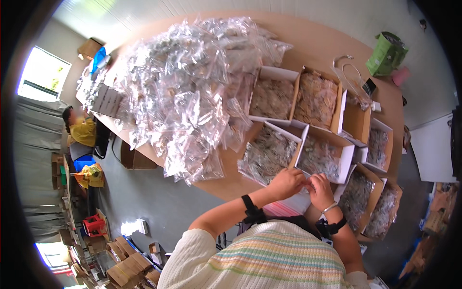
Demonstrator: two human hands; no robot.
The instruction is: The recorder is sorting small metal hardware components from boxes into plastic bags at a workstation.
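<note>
Close together, left hand (pixel 287 183) and right hand (pixel 320 189), each grip pinching something tiny, unclear, at table edge (pixel 219 185), boxes (pixel 320 156) crowding beyond.

Packing workshop: bagged-parts heap (pixel 178 91), sorting boxes (pixel 320 156).

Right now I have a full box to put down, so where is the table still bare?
Bare wood shows along the far edge of the table, between the heap of clear bags and the green bag. A smaller strip lies at the near edge below the heap, left of the left hand. The open cardboard boxes crowd the right side.
</note>
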